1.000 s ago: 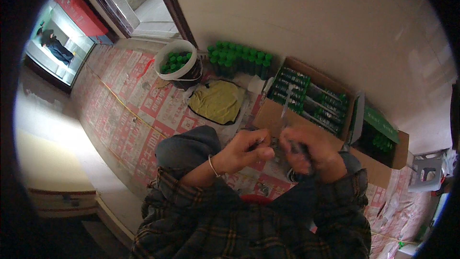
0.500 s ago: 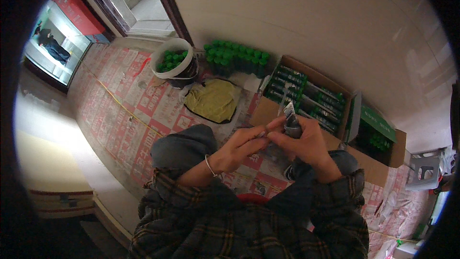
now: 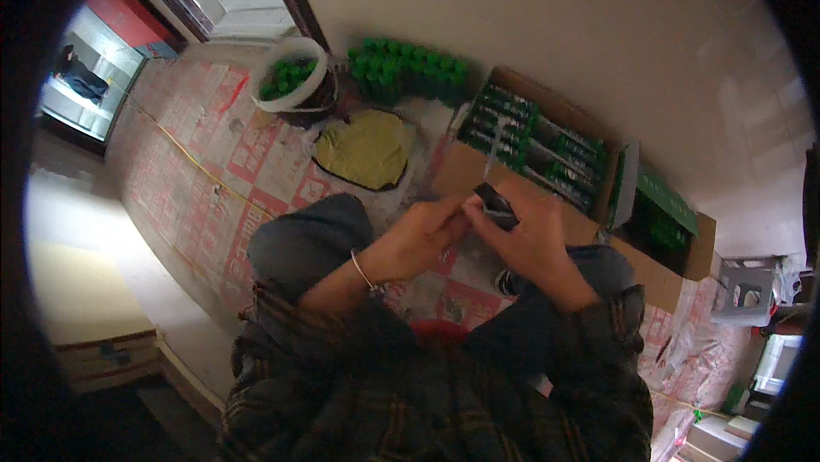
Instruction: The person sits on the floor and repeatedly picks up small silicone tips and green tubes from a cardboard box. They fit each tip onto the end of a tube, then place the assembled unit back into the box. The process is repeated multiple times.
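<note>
Both my hands meet in front of my knees. My right hand point(image 3: 531, 236) is closed around a small, dark, shiny packet-like piece point(image 3: 498, 208) with a pale stripe; its exact kind is unclear. My left hand point(image 3: 412, 242), with a bracelet at the wrist, touches the right fingertips. Its fingers are closed, and whatever is between them is hidden. Beyond my right hand stands an open cardboard box point(image 3: 459, 173) filled with rows of green-and-white cartons point(image 3: 559, 163).
A white bucket point(image 3: 266, 103) holds green-capped items, beside a cluster of green-capped bottles point(image 3: 406, 65) along the wall. A yellow cloth point(image 3: 363, 149) lies on the covered floor. Right of the box are another open carton point(image 3: 702, 244) and a grey stool point(image 3: 743, 293). A distant person point(image 3: 81, 78) shows through a doorway.
The dark piece in my right hand has tipped from upright to lying flatter. My left hand has turned and its fingertips are now hidden. The whole view has shifted slightly.
</note>
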A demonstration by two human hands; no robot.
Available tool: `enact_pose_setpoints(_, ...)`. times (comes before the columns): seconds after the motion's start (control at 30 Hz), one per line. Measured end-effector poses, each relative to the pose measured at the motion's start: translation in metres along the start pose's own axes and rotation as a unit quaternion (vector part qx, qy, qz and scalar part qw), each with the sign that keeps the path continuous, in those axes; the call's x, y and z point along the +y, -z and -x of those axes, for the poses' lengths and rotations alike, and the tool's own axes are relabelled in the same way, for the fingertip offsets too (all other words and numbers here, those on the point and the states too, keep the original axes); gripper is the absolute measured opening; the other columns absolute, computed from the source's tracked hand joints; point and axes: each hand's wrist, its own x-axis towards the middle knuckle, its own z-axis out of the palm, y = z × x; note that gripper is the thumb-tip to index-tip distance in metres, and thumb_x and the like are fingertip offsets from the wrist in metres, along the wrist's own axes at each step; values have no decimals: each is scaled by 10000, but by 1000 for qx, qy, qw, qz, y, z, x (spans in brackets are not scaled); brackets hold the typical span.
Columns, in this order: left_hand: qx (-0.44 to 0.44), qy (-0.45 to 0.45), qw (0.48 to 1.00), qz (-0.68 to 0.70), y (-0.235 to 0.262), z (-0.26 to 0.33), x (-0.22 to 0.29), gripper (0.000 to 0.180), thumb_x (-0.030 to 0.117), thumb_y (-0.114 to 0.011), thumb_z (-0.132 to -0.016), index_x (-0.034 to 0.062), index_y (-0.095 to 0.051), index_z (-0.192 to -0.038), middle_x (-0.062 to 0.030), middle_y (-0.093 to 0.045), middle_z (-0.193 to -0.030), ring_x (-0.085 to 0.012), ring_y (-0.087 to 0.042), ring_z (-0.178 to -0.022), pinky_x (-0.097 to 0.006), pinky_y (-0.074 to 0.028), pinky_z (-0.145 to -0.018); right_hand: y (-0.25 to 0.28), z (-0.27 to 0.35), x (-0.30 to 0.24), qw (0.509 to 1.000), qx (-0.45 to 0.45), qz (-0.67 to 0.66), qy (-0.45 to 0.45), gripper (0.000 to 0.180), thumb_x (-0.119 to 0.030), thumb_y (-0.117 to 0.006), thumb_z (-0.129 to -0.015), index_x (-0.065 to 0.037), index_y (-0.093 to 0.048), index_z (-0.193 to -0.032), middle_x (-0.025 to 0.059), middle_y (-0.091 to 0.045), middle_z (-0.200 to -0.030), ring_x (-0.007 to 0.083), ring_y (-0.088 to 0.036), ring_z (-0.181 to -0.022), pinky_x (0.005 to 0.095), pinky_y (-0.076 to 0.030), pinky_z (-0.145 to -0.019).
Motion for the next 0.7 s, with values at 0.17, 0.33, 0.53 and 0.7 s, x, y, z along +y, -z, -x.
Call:
enact_pose_setpoints(0.17, 4, -7, 1000, -7, -2, -6, -10, 216, 89, -497, -962, 14, -508, -1164, -179, -587, -806, -195, -515, -678, -352, -453, -643, -9, 4, 11, 1000, 2, 8, 6, 210, -158, -710, -824, -53, -618, -981, 141, -647, -836, 328, -657, -762, 384, -520, -647)
enact_pose_setpoints(0.33, 1, -14, 999, -32, -3, -7, -11, 212, 87, -496, -956, 10, -506, -1153, -151, -572, -783, -164, -508, -695, -336, -447, -650, -12, 9, 19, 1000, -6, -14, -20, 251, -165, -724, -813, -49, -607, -1002, 156, -661, -867, 332, -669, -795, 392, -527, -670)
enact_pose_setpoints(0.53, 9, -24, 999, -22, -10, -7, -13, 271, 88, -493, -953, 25, -522, -1215, -121, -571, -812, -142, -511, -708, -311, -444, -641, -12, 13, 22, 997, -17, -43, -58, 258, -172, -727, -805, -39, -608, -991, 173, -665, -836, 347, -670, -800, 390, -527, -685)
enact_pose_setpoints(0.7, 2, 27, 982, 187, -8, -10, -11, 378, 186, -501, -968, 20, -529, -1306, 18, -534, -809, -45, -445, -681, -205, -354, -574, 13, 12, 14, 972, -19, -131, -192, 180, -174, -705, -842, -44, -617, -930, 70, -643, -698, 166, -619, -566, 309, -474, -517)
